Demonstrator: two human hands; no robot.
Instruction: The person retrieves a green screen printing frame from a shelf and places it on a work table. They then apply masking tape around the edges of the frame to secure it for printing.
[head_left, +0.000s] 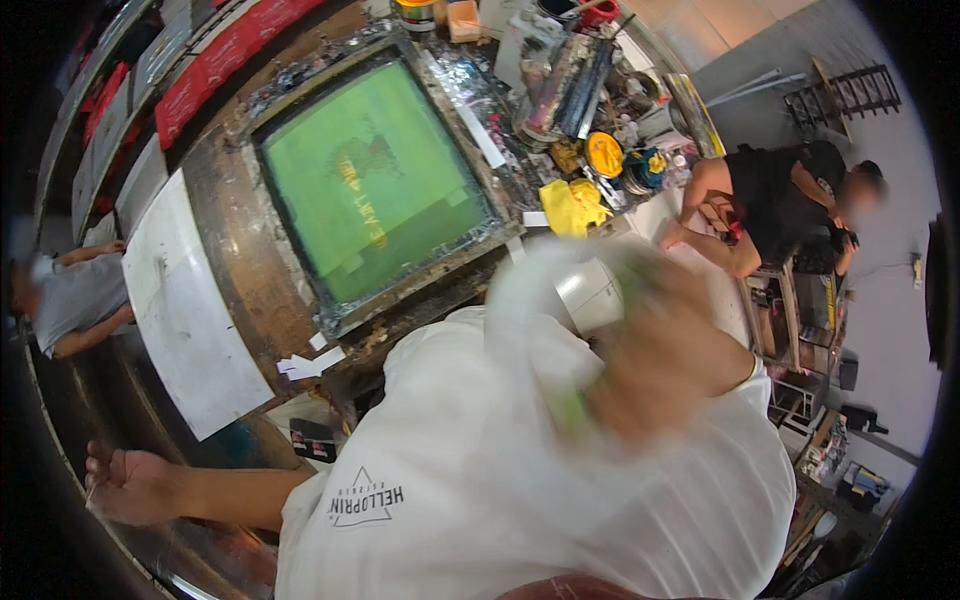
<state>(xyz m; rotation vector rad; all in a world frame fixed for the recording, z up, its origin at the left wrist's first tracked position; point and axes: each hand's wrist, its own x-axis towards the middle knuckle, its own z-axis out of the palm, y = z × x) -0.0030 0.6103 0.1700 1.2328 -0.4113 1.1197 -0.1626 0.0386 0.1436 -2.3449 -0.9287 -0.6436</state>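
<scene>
My right hand [655, 375], smeared by motion, is raised in front of my white shirt [480, 480]. It is closed on a whitish ring with green parts, which looks like a roll of tape [525, 290]; the blur hides its details. Out to the far left, my left hand [132, 487] is turned palm up, its fingers loosely curled and apart, with nothing visible in it. In front of me a screen printing frame [375, 185] with a green mesh and a yellowish design lies on the stained wooden table [225, 220].
A large white sheet [195, 310] lies left of the frame. Paper strips [312, 363] rest at the near edge. Ink tubs [604, 155], a yellow cloth [572, 206] and tools crowd the right. One person [790, 200] sits at the right; another [80, 295] is at the left.
</scene>
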